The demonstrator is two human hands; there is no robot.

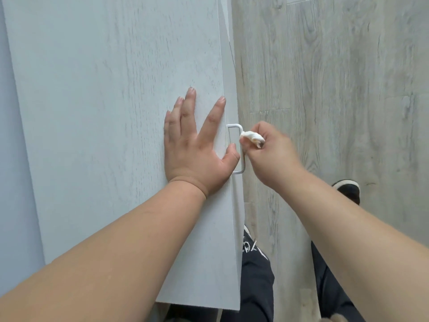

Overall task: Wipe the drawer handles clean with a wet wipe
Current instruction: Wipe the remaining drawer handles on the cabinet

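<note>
I look straight down on a white wood-grain cabinet top [116, 112]. A white loop handle [239, 130] sticks out from the drawer front [236, 205] along the right edge. My left hand [195, 145] lies flat on the top, fingers spread, with the thumb hooked over the edge inside the handle loop. My right hand [271, 154] pinches a crumpled white wet wipe [251, 137] and holds it against the upper outer part of the handle.
Grey wood-plank floor [336, 89] lies to the right of the cabinet. My dark trousers [255, 275] and a black shoe [348, 189] show below. A pale wall [14, 159] borders the cabinet on the left.
</note>
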